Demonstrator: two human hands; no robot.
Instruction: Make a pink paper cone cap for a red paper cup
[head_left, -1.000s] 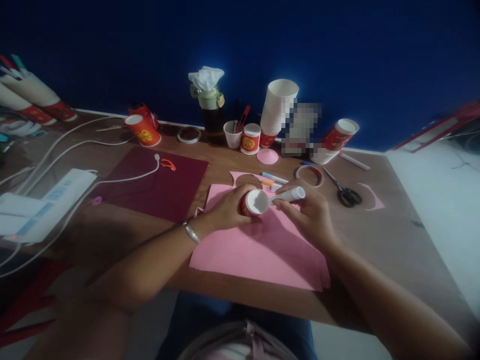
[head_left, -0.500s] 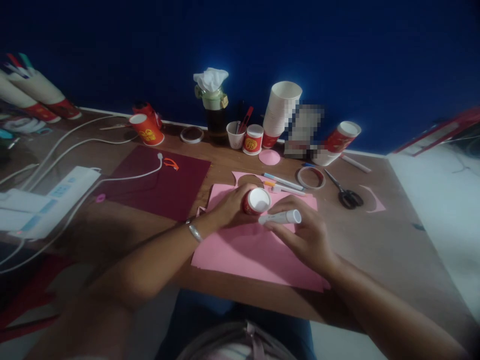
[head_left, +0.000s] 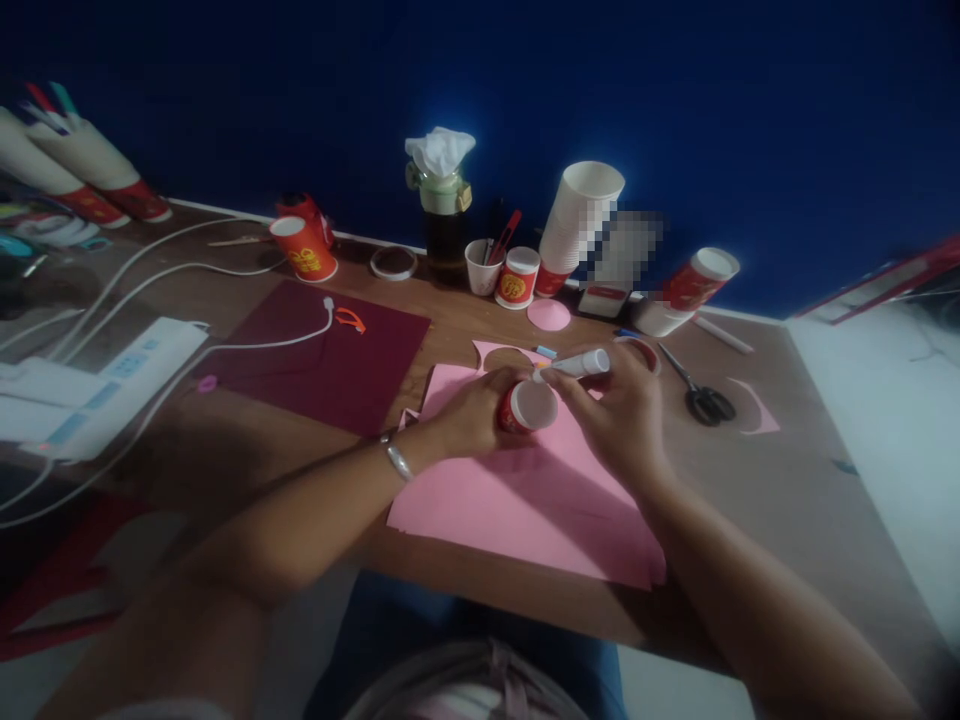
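Back against the red paper cup (head_left: 527,407) clasped in left hand (head_left: 466,415): slim white plastic tube (head_left: 581,364) pinched in right hand (head_left: 624,418) (contact resumed).

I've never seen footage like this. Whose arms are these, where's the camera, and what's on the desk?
No machine here: a person wears the camera on the head, looking down at their own bare hands. The left hand holds a small red paper cup on its side over a pink sheet. The right hand holds a white stick, perhaps glue, at its rim. The wooden desk also bears scissors, a dark red sheet, stacked cups and a cable.
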